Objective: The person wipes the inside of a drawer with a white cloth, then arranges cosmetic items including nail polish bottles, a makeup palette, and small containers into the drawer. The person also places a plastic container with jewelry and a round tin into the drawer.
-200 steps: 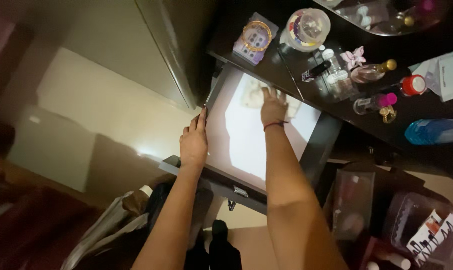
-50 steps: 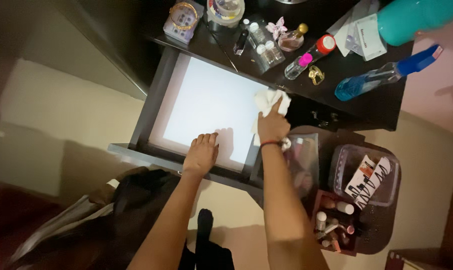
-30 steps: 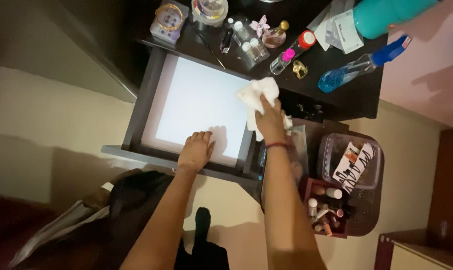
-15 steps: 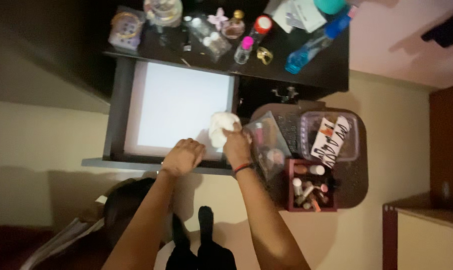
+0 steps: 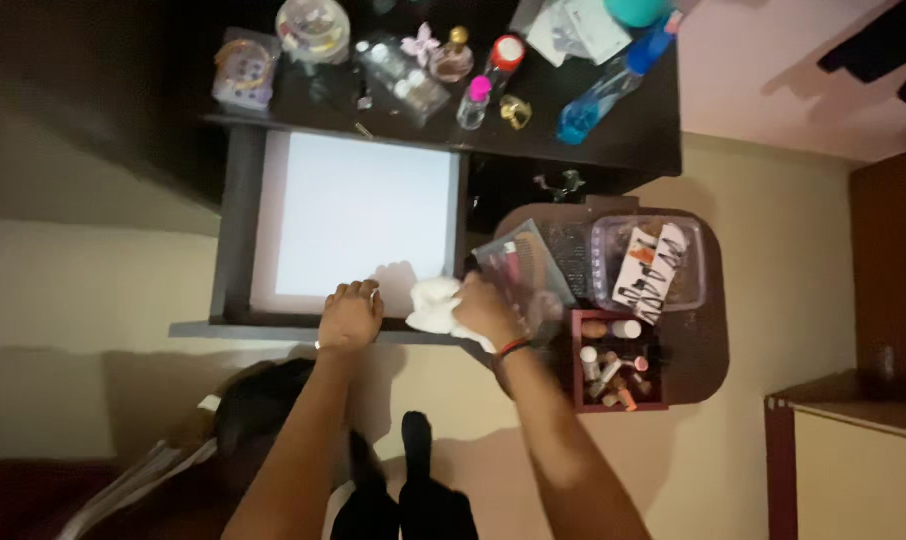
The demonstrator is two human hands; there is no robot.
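The right hand [image 5: 485,308] clutches a crumpled white cloth [image 5: 434,304], pressing it onto the near right corner of the open dark drawer with a white floor [image 5: 358,215]. The left hand [image 5: 349,315] lies just left of the cloth, fingers curled over the drawer's front edge, gripping nothing else. Directly right of the right hand is a clear plastic pouch of cosmetics [image 5: 521,272], and beyond it a clear lidded box holding white cards with black marks [image 5: 648,262]. Near the wrist sits a dark red open box of small bottles [image 5: 615,360]. Past the drawer, on the dark tabletop [image 5: 623,130], stand a blue spray bottle [image 5: 605,88], a red-capped bottle [image 5: 501,58] and a round clear jar [image 5: 313,24].
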